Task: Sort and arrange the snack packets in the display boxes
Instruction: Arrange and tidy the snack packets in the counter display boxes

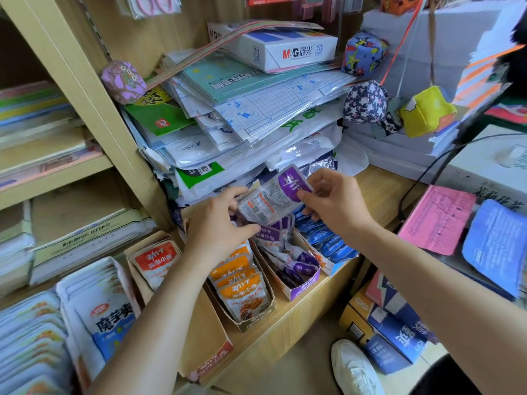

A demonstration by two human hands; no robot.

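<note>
A purple and white snack packet [273,195] is held tilted above the purple display box [303,287], its printed back facing me. My right hand [333,201] pinches its upper purple end between thumb and fingers. My left hand [219,223] grips its lower white end, fingers curled round the edge. Below, several purple packets [288,252] lie jumbled in the purple box. Orange packets [242,286] stand in a row in the brown box [253,323] to its left. Blue packets [325,238] fill the blue box [332,267] on the right.
A red packet [155,262] sits alone in a large cardboard box [205,337] at left, beside rows of white and blue packets [105,312]. Stacked paper and plastic folders [242,109] loom right behind the boxes. A pink paper [436,220] lies right.
</note>
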